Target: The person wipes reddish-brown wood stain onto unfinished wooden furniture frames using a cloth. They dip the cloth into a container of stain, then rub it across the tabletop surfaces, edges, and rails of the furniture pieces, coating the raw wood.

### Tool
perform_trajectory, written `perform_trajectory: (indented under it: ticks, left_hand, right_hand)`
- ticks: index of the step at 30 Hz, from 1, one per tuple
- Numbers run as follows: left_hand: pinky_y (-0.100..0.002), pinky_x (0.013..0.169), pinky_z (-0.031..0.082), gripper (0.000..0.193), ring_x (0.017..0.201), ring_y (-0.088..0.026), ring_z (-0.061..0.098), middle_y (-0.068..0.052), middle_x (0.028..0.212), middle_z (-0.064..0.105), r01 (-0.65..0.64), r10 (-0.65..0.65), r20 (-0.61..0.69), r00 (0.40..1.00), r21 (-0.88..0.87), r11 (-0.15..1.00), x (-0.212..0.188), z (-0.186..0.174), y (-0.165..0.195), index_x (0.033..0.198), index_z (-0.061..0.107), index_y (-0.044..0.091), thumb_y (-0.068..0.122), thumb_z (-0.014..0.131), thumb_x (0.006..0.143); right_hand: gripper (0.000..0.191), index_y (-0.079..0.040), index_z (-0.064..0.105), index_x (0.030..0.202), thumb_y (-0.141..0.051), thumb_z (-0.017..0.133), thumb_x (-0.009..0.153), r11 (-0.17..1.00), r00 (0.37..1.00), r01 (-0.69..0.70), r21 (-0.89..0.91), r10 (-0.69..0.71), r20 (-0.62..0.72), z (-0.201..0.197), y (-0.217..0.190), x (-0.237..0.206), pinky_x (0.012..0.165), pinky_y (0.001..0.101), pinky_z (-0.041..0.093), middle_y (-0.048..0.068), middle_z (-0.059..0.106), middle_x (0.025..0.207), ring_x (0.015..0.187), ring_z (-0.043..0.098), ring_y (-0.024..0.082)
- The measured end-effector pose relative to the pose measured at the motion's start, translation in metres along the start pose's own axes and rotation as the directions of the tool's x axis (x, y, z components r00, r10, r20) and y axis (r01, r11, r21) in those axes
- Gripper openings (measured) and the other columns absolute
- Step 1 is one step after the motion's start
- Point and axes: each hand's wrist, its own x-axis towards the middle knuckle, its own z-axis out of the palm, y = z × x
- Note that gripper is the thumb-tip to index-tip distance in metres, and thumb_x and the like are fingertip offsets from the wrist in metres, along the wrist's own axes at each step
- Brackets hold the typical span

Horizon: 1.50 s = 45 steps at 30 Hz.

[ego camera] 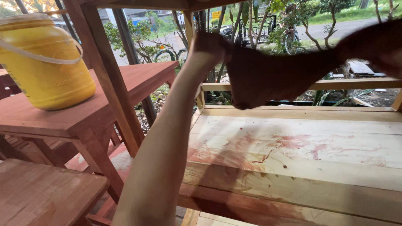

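Note:
My left hand [208, 47] is raised ahead of me, shut on one end of a dark reddish-brown cloth [268, 77]. The cloth is stretched out to the right, where my right hand [387, 46] holds its other end at the frame's edge; that hand is blurred and partly cut off. The cloth sags in the middle above a pale wooden shelf board [301, 159], which carries reddish stain smears. The cloth does not touch the board.
A yellow plastic tub [44, 58] with a white handle stands on a red-stained wooden table [83, 113] at the left. A red-brown upright post [104, 71] rises between table and shelf. A wooden stool top [42, 192] lies bottom left. Plants and bicycles stand beyond.

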Motion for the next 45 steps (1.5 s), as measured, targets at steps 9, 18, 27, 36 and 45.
perform_trajectory:
  ticks: [9,18,27,36,45]
  left_hand:
    - [-0.036,0.060,0.065,0.024,0.071,-0.015,0.075,-0.006,0.083,0.079,0.486,-0.404,0.601,0.690,0.029,0.873,-0.090,0.014,-0.040,0.097,0.079,0.007,-0.003,0.076,0.075]
    - [-0.038,0.081,0.063,0.017,0.087,-0.027,0.076,-0.014,0.101,0.079,0.320,-0.553,0.119,0.825,0.707,0.631,-0.071,0.120,-0.125,0.100,0.079,0.009,0.014,0.063,0.095]
    - [-0.055,0.117,0.028,0.064,0.130,-0.026,0.063,-0.003,0.139,0.072,0.033,-0.427,0.687,0.587,0.507,0.861,-0.105,0.156,-0.062,0.140,0.063,0.046,0.050,0.075,0.077]
    - [-0.079,0.113,0.007,0.088,0.157,-0.030,0.012,0.005,0.170,0.020,-0.195,-0.229,0.841,0.490,0.361,0.912,-0.136,0.179,-0.058,0.150,0.043,0.051,0.080,0.063,0.070]
    - [-0.080,0.116,0.003,0.081,0.158,-0.028,0.019,0.004,0.171,0.024,-0.160,-0.412,0.716,0.564,0.584,0.796,-0.148,0.148,-0.065,0.155,0.035,0.050,0.086,0.044,0.082]
  right_hand:
    - [0.027,0.006,0.075,0.099,-0.006,0.086,0.077,0.992,0.876,-0.114,0.052,0.076,0.476,0.052,0.056,-0.047,0.085,0.0473,0.064,0.023,0.078,0.102,0.089,0.075,0.031]
    - [0.039,-0.005,0.071,0.121,-0.012,0.080,0.084,0.928,0.949,-0.314,0.202,0.303,0.082,0.119,0.114,-0.020,0.085,0.0437,0.055,0.014,0.075,0.117,0.099,0.069,0.024]
    - [0.039,-0.013,0.079,0.122,-0.025,0.080,0.085,0.954,0.951,-0.297,-0.041,0.300,0.080,0.083,0.142,-0.033,0.085,0.0414,0.056,0.007,0.079,0.118,0.102,0.070,0.022]
    - [0.038,-0.014,0.081,0.120,-0.028,0.078,0.085,0.948,0.943,-0.316,-0.044,0.319,0.096,0.073,0.134,-0.044,0.084,0.0405,0.055,0.005,0.081,0.115,0.103,0.070,0.019]
    - [0.040,-0.014,0.083,0.121,-0.033,0.079,0.086,0.919,0.919,-0.366,-0.144,0.382,0.097,0.074,0.156,-0.038,0.084,0.0414,0.055,0.008,0.083,0.112,0.101,0.069,0.023]
